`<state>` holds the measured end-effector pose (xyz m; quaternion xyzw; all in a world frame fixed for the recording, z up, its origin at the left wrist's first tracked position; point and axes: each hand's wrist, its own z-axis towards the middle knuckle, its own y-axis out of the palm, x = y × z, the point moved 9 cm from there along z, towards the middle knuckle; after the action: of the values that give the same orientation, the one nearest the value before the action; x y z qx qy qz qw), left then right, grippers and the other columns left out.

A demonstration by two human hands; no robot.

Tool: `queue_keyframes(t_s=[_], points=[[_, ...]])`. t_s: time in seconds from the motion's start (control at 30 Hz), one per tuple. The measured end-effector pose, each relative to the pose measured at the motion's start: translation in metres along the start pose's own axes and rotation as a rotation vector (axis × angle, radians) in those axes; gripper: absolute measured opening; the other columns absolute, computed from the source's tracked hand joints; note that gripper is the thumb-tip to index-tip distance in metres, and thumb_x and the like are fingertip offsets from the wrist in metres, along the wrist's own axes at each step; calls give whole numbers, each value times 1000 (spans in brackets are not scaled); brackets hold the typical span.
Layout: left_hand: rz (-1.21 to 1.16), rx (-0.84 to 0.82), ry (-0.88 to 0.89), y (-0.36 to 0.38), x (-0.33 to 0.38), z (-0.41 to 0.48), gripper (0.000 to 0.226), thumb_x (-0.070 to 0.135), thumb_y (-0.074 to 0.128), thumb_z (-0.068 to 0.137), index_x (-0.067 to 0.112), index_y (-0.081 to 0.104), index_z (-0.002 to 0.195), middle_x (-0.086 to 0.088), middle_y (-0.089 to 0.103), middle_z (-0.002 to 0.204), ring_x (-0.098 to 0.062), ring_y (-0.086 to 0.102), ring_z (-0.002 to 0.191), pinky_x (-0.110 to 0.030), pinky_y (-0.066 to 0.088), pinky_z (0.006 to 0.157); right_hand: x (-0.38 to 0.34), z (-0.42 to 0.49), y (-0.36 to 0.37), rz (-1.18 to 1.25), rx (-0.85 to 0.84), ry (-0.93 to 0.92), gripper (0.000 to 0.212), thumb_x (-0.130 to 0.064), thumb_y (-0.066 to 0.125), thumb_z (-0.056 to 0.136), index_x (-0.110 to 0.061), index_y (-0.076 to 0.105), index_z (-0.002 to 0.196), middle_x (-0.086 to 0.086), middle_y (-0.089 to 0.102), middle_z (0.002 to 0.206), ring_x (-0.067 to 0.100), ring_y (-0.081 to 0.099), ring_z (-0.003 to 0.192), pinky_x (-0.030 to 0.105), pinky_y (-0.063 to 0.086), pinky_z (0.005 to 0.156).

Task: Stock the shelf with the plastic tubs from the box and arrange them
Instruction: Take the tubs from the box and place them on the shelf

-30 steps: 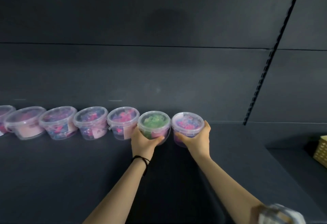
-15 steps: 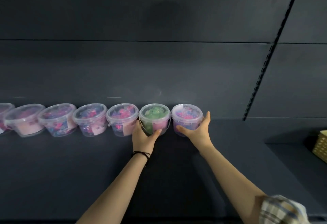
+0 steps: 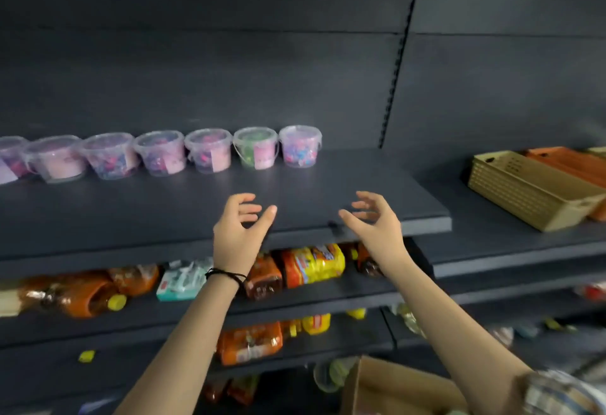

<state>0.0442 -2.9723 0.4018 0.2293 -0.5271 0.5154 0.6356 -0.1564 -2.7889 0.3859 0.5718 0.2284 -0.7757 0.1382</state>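
- along the back of the dark grey shelf board (image 3: 131,211), close to the rear panel: small clear plastic tubs (image 3: 208,150) with clear lids, side by side in one straight row, probably kept far back to save the front for a second row.
- counted: seven tubs in view, the endmost cut off by the edge of view; one tub with green filling (image 3: 255,149), six with pink, purple and blue filling; paper labels mostly turned frontward, likely for easy reading.
- over the front edge of the same shelf, well apart from the tubs: left hand (image 3: 241,221), with a black band (image 3: 226,273) at the wrist, and right hand (image 3: 370,218), palms turned towards each other.
- fingers (image 3: 244,198) on both hands loosely curled, grasping nothing, touching nothing; two hands, no load in either.
- low down, beside the right forearm: one brown cardboard box (image 3: 387,388), open-topped; contents not visible, so remaining stock unknown; next reach judged to be down into it.
- between the last tub and the slotted upright (image 3: 396,63): room for more; stocking judged partly done.
- on the neighbouring shelf: one beige slatted plastic basket (image 3: 524,188), one orange basket (image 3: 570,162) just behind it.
- on the shelf below: orange-brown bottles (image 3: 88,296) lying sideways, too blurred to count; one yellow-and-red packet (image 3: 313,263); one teal packet (image 3: 183,280).
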Motion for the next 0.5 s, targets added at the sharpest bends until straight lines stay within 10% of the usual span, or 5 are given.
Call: queue_keyframes(t_s=[0.3,0.5], points=[[76,-373,-195,90,-58,-154,33,30,73,82,20,56,108,6,61,101,-11,60,93,-12,45,73,116,-124,-116,-118,-99,340,43,-34,80,76,-36,54,110,3,64,105,17,64,91,37,53,85],[259,-669,-454,184,-144,-256,43,37,72,82,21,54,117,6,52,114,-14,52,106,-25,42,85,224,-174,-179,-229,-158,568,42,-26,78,79,-24,55,114,-1,61,101,13,61,88,24,47,78]])
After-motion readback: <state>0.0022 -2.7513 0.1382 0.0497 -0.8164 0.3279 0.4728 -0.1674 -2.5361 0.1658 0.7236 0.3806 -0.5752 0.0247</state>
